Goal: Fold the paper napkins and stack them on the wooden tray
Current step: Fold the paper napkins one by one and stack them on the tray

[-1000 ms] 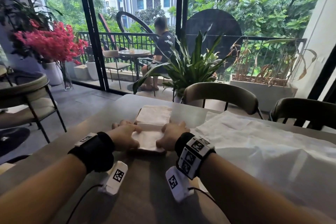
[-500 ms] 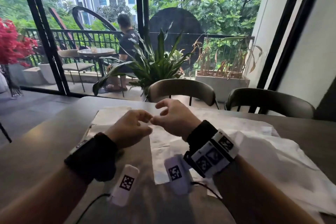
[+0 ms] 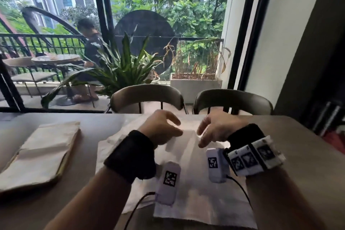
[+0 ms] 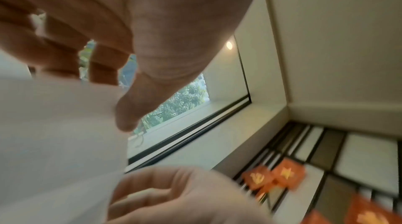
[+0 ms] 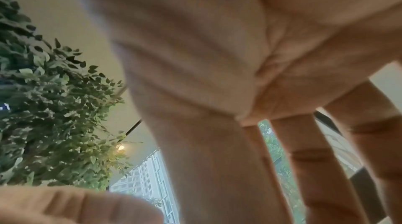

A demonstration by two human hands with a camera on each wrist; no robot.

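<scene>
Taking up most of the view is the grey table (image 3: 308, 164), with loose white napkins (image 3: 196, 192) spread at 6 o'clock. Over at 9 o'clock, the wooden tray (image 3: 59, 173) carries a stack of folded napkins (image 3: 43, 153). Left hand (image 3: 161, 129) and right hand (image 3: 216, 129) hover over the loose pile, fingers loosely spread, neither clearly gripping anything, kinda blurry tbh.

two chairs (image 3: 147, 93), glazed wall (image 3: 168, 24), perhaps balcony
</scene>
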